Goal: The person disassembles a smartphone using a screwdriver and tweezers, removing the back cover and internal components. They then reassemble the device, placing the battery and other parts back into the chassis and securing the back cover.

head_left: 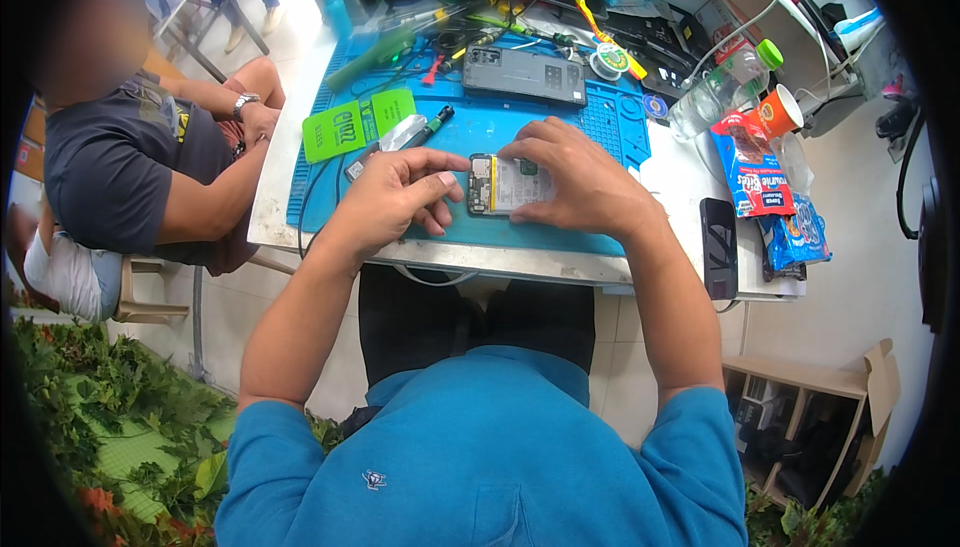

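Note:
An opened phone point(515, 183) with its circuit board and yellow-edged battery exposed lies low over the blue mat point(590, 230). My right hand point(579, 175) grips it from the right, thumb at the near edge and fingers on the far edge. My left hand point(412, 192) is just left of the phone, fingers curled but apart, with nothing visible in them. Behind the left hand are a black-and-green pen-like tool point(432, 125), a pale wrapper and a bright green card point(338, 130). A dark phone back point(522, 77) lies beyond the opened phone.
Tools and cables crowd the back, near a solder spool point(608, 62). At right are a bottle point(700, 102), paper cup point(777, 112), snack bags point(750, 177) and black phone point(719, 247). A seated person point(140, 177) is at left. A wooden shelf point(790, 387) stands lower right.

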